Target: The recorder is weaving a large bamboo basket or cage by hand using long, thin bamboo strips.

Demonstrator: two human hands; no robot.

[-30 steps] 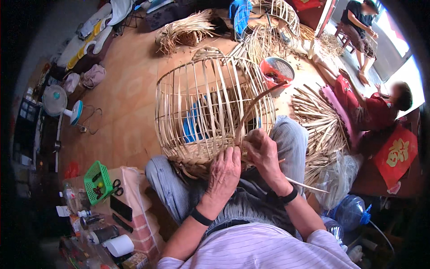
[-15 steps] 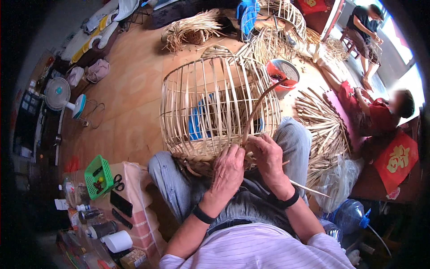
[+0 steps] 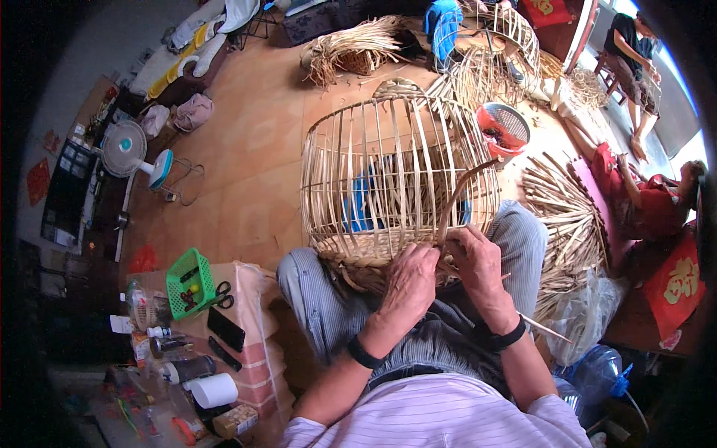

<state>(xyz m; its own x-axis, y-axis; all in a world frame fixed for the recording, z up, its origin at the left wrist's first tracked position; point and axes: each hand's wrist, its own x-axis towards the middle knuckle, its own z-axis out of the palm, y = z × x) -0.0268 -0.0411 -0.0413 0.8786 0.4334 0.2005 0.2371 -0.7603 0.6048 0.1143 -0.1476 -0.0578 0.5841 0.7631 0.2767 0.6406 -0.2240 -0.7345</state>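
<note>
A round openwork basket (image 3: 366, 263) of pale split strips stands between my knees, its braided edge towards me. My left hand (image 3: 413, 280) is closed on that braid with its fingers bent, the fingertips partly hidden. Just right of it, my right hand (image 3: 478, 263) pinches the lower end of a brown flat strip (image 3: 452, 200), which curves up in front of the basket's side. A thin pale strip end (image 3: 549, 328) sticks out to the right past my right wrist. Blue material (image 3: 364, 198) shows through the basket's ribs.
At left, a cloth-covered table holds a green basket (image 3: 188, 284), scissors (image 3: 222, 296), a phone (image 3: 226, 329) and a white cup (image 3: 214, 390). A fan (image 3: 124, 146) stands beyond. Fanned strips (image 3: 564, 213) lie right, near a red-lined bucket (image 3: 514, 123). Other people sit at the right and the back.
The whole scene has shifted to the right in the picture as the view turned left. My hands stay at the braided edge, with only slight finger movement around the brown strip.
</note>
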